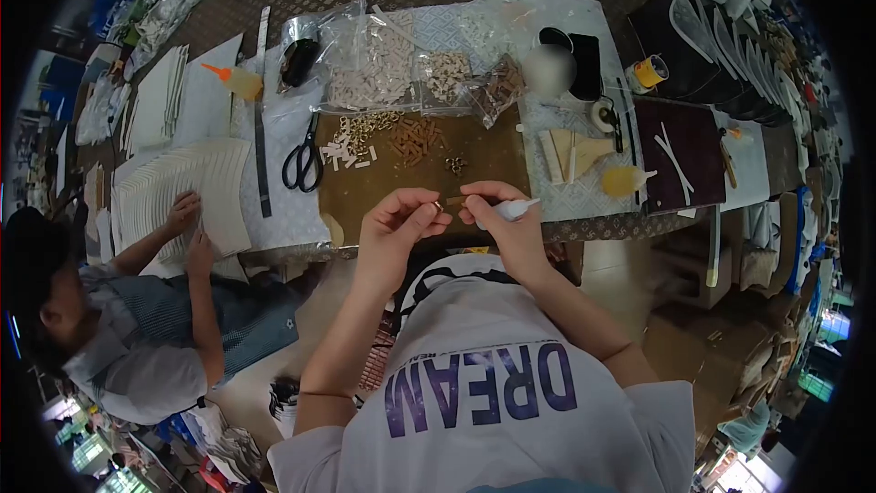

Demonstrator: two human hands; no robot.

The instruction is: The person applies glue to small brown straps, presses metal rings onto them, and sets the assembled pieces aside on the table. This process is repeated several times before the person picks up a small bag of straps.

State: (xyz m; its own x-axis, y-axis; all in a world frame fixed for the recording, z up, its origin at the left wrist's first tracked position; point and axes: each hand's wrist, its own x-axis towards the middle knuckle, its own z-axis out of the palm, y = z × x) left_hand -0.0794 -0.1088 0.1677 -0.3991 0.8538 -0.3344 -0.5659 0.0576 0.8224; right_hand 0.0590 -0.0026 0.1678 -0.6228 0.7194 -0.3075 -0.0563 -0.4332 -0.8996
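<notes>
Hands close together, each in a pinch: left hand (pixel 398 230) on what looks like a small metal ring (pixel 439 207), right hand (pixel 513 226) on a brown strip (pixel 453 202), white squeeze bottle (pixel 513 210) tucked in the same hand. I'd steady the ring, bring the strip in square, keep the nozzle clear. Strip sits between the fingertips, long axis roughly left-right, free end toward left hand; face up, can't tell
</notes>
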